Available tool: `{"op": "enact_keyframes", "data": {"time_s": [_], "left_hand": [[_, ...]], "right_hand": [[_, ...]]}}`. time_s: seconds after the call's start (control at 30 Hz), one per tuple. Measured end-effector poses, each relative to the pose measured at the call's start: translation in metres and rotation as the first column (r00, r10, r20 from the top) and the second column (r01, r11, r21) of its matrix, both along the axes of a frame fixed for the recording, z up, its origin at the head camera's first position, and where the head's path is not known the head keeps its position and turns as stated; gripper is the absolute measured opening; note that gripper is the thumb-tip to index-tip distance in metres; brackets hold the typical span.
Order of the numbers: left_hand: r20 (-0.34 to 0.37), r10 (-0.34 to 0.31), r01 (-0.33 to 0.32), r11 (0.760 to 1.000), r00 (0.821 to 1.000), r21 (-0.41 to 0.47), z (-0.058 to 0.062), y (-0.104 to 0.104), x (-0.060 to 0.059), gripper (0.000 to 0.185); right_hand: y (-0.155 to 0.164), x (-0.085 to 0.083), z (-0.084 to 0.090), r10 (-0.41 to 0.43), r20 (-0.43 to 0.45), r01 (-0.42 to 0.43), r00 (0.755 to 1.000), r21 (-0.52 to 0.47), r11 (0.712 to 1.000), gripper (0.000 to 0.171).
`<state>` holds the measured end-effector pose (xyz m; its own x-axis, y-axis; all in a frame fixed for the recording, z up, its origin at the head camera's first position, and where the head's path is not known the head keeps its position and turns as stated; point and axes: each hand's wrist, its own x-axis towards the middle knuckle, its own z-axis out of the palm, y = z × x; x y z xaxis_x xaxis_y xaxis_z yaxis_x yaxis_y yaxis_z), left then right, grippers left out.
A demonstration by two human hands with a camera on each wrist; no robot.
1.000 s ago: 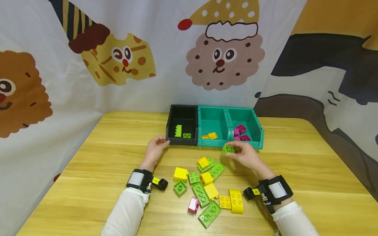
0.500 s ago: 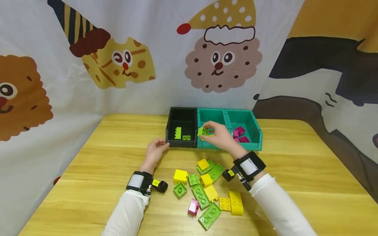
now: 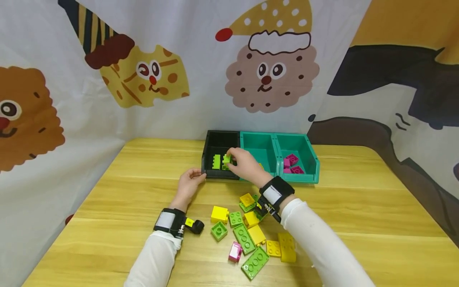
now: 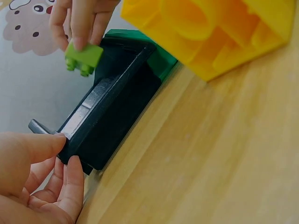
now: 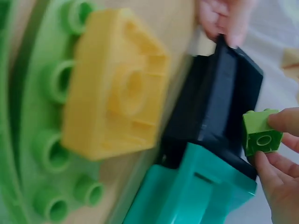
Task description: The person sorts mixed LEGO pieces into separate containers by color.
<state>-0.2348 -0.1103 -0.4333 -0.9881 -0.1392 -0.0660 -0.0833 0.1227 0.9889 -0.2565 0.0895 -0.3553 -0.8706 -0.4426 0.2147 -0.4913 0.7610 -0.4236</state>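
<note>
My right hand (image 3: 245, 164) pinches a small green toy brick (image 3: 226, 160) over the black bin (image 3: 223, 138). In the right wrist view the green brick (image 5: 262, 134) shows its hollow underside, held between thumb and fingers. From the left wrist view its studs point down and the brick (image 4: 87, 57) is above the bin's rim. My left hand (image 3: 188, 186) grips the bin's front left corner, with the thumb (image 4: 44, 145) on the rim and the fingers below. Another green brick (image 3: 216, 162) lies inside the bin; the right hand hides part of the interior.
Two teal bins adjoin on the right: the middle one (image 3: 256, 143) and the right one (image 3: 291, 142), which holds several pink bricks (image 3: 296, 170). Nearer lie loose green (image 3: 254, 263) and yellow bricks (image 3: 219, 214), plus a pink-and-white one (image 3: 234, 252). A patterned cloth (image 3: 201, 79) hangs behind.
My right hand has carried the green brick leftward from in front of the right teal bin, past the middle one, to above the black bin. The left hand has stayed at the bin's corner.
</note>
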Motion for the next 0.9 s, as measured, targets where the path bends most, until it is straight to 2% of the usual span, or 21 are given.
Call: {"op": "enact_keyframes", "data": {"time_s": [0.17, 0.3, 0.53, 0.8, 0.9], "left_hand": [[0.000, -0.004, 0.004, 1.000, 1.000, -0.002, 0.000, 0.001, 0.000, 0.026], [0.005, -0.002, 0.002, 1.000, 1.000, 0.001, 0.002, 0.000, 0.001, 0.026], [0.004, 0.002, -0.002, 1.000, 1.000, 0.012, 0.002, 0.000, 0.001, 0.026], [0.003, 0.008, -0.008, 1.000, 1.000, 0.004, 0.001, 0.000, 0.001, 0.024], [0.003, 0.008, -0.008, 1.000, 1.000, 0.007, 0.001, 0.001, 0.001, 0.024]], "right_hand": [[-0.006, -0.001, -0.005, 0.044, -0.133, -0.019, 0.990, 0.183, 0.983, 0.022], [-0.007, -0.004, -0.008, 0.025, -0.172, 0.025, 0.985, 0.283, 0.959, 0.017], [-0.009, -0.010, -0.008, -0.034, -0.163, 0.092, 0.986, 0.368, 0.925, 0.021], [-0.014, -0.016, -0.012, -0.059, -0.180, 0.127, 0.982, 0.395, 0.910, 0.026], [-0.014, -0.017, -0.014, -0.063, -0.171, 0.132, 0.983, 0.429, 0.894, 0.030]]}}
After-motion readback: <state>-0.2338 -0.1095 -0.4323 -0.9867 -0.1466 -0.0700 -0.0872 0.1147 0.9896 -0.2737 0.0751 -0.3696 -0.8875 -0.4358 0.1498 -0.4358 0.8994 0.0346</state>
